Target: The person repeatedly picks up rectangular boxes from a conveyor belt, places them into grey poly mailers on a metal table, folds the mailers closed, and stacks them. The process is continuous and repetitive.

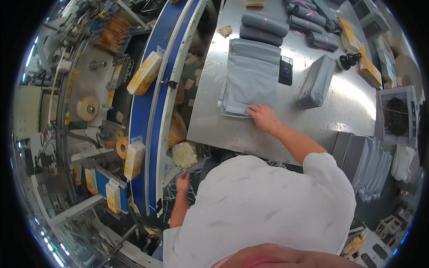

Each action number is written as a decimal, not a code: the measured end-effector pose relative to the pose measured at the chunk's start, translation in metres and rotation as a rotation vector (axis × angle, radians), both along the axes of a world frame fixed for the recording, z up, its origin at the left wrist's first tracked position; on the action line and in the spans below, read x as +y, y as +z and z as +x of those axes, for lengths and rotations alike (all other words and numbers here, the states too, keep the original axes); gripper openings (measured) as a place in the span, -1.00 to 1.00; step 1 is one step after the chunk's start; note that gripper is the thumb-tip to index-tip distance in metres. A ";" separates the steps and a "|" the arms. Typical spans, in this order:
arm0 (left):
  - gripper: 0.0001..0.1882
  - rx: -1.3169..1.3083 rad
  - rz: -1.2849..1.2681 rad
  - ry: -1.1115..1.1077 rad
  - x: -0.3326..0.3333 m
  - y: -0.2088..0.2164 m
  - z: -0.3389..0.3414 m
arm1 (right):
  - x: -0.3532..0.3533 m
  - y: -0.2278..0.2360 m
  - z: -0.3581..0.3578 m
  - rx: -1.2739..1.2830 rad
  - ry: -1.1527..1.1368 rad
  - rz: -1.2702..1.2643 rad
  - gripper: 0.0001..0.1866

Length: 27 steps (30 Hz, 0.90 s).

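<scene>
While the right arm stretches forward across the steel table, the right hand lies palm down, fingers spread flat on a stack of grey mailer bags. Beside the blue conveyor, the left hand hangs low, fingers loosely curled, gripping nothing.

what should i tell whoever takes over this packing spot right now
Right hand: flat on the near edge of the stack of grey mailer bags on the steel table, no grip closed on a bag.
Left hand: empty, hanging low beside the blue conveyor.
Two yellow boxes ride the conveyor.
Done: one filled grey bag lies on the table.
Left: no box is in hand yet.
</scene>
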<state>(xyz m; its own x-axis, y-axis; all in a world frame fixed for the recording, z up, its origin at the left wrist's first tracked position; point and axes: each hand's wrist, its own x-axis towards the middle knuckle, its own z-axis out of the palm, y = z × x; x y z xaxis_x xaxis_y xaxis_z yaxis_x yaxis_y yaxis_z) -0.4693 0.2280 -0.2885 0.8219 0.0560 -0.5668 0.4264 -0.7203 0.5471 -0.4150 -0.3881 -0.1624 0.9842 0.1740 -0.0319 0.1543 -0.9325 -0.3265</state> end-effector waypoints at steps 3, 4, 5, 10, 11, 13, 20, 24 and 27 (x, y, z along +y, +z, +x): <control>-0.70 -0.152 0.034 -0.165 -0.069 0.040 0.117 | -0.007 0.018 0.007 -0.188 -0.123 0.104 -0.44; -0.68 -0.272 -0.030 -0.233 -0.100 0.062 0.152 | -0.018 0.008 0.014 -0.251 -0.301 0.182 -0.37; -0.66 -0.394 -0.091 -0.284 -0.126 0.080 0.177 | -0.033 -0.005 0.030 -0.318 -0.460 0.265 -0.31; -0.42 -0.422 -0.368 -0.749 -0.290 0.116 0.277 | -0.120 -0.006 0.097 -0.291 -0.867 0.193 -0.16; -0.33 -0.390 -0.320 -0.845 -0.317 0.114 0.288 | -0.130 -0.006 0.118 -0.245 -0.837 0.178 -0.15; -0.14 -0.297 -0.375 -0.972 -0.359 0.101 0.294 | -0.138 0.015 0.151 -0.119 -0.742 0.097 -0.13; 0.04 -0.362 -0.279 -1.192 -0.370 0.071 0.273 | -0.152 0.033 0.256 -0.561 -0.763 -0.073 -0.07; 0.08 -0.253 -0.280 -1.217 -0.371 0.089 0.274 | -0.097 -0.044 0.270 -0.081 -0.705 -0.143 0.17; 0.07 -0.215 -0.235 -1.260 -0.369 0.099 0.278 | -0.102 -0.030 0.286 0.123 -0.683 -0.155 0.25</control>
<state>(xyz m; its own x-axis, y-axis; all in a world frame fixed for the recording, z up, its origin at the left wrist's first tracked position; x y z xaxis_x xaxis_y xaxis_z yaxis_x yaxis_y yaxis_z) -0.1910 -0.1409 -0.1890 0.3109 -0.8988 -0.3091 -0.5811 -0.4371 0.6865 -0.1294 -0.4901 -0.1926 0.8595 -0.4958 -0.1244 -0.5105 -0.8449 -0.1597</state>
